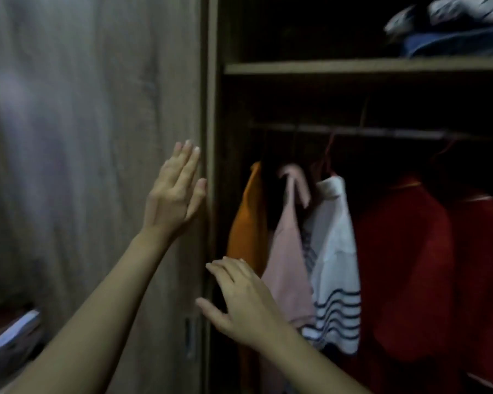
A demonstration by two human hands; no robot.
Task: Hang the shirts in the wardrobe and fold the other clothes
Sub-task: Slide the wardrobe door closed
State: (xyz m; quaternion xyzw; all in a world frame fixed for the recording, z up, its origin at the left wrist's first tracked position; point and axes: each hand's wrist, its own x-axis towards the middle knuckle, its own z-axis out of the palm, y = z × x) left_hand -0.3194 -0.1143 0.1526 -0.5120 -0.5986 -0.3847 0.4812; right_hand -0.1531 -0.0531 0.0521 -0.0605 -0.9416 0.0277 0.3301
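Note:
The wardrobe stands open on its right side, its wooden sliding door (97, 166) covering the left. My left hand (175, 194) lies flat with straight fingers against the door near its right edge. My right hand (239, 300) reaches toward that same edge lower down, fingers spread and holding nothing. On the rail (353, 131) hang an orange shirt (249, 223), a pink shirt (289, 265), a white shirt with dark stripes (335, 265) and red garments (410, 265).
A shelf (353, 68) above the rail carries folded blue and patterned clothes (453, 32) at the top right. A recessed handle (190, 334) sits low on the door. Some light items (12, 331) lie at the lower left. The wardrobe interior is dark.

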